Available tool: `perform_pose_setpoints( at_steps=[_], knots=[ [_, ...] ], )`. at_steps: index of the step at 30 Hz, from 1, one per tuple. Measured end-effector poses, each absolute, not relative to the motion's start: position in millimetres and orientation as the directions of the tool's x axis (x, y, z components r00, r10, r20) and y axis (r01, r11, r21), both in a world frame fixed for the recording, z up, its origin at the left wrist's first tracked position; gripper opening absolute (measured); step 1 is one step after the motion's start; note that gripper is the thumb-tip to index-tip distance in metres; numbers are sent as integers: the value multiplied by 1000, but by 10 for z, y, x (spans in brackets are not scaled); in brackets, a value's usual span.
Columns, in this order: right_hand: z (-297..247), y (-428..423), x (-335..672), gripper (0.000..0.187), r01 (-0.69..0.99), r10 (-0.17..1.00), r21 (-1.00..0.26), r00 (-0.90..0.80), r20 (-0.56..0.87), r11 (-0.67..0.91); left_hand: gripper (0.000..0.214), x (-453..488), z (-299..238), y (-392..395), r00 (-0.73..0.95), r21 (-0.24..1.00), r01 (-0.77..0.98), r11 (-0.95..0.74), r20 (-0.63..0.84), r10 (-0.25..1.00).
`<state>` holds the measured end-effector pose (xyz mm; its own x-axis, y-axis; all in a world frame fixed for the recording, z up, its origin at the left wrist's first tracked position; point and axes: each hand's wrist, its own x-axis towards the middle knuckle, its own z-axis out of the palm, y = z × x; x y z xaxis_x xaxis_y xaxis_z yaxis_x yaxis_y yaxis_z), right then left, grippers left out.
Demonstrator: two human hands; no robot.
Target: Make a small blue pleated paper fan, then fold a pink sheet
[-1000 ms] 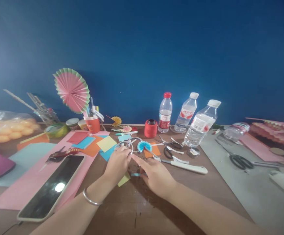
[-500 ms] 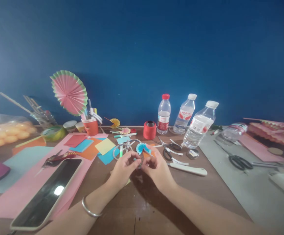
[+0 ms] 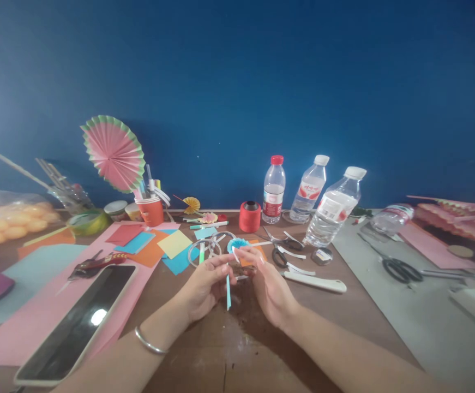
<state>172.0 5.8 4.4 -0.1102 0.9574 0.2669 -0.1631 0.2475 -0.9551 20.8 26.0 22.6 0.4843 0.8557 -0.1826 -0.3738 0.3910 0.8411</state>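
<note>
In front of me my left hand (image 3: 208, 284) is closed, thumb and fingers pinching near the top of a narrow light blue strip (image 3: 228, 297) that points down toward the table. Just beyond the fingertips is a small blue pleated paper fan (image 3: 237, 244), spread into a round shape. My right hand (image 3: 272, 289) has its fingers bent over the near side of this fan, closed on it. Whether the strip joins the fan is hidden by the fingers.
Behind the hands lie coloured paper squares (image 3: 175, 244), scissors (image 3: 280, 256) and a red thread spool (image 3: 249, 216). A white-handled knife (image 3: 317, 282) lies to the right, near water bottles (image 3: 331, 210). On the left are a phone (image 3: 77, 325) and a red cup (image 3: 151, 212) holding pens.
The blue fan has spread from a bow-like shape into a rounder one. The light blue strip now shows below my left fingers. My right fingers have stretched leftward across the fan.
</note>
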Motion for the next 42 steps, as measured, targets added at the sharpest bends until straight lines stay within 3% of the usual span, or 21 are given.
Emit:
perform_pose_setpoints(
  at_steps=[6, 15, 22, 28, 35, 42],
  knots=[
    [28, 52, 1717, 38, -208, 949, -945, -139, 284, 252, 14, 202, 280, 231, 516, 823, -382, 419, -186, 836],
    [116, 6, 1689, 20, -115, 956, -951, -26, 293, 288, 15, 218, 276, 225, 494, 861, -324, 392, -200, 846],
    [133, 11, 1661, 19, -193, 970, -951, 15, 244, 242, 14, 217, 252, 246, 499, 893, -291, 345, -166, 851],
    [150, 94, 1724, 8, -107, 979, -974, 69, 192, 199, 16, 226, 227, 265, 421, 956, -151, 252, -169, 891],
    [145, 83, 1733, 13, 28, 990, -992, 60, 127, 125, 20, 222, 271, 277, 378, 990, 131, 47, -94, 921],
    [154, 65, 1728, 13, -253, 981, -950, 120, 155, 182, 48, 259, 217, 225, 332, 993, 115, -15, -24, 943]
  ],
)
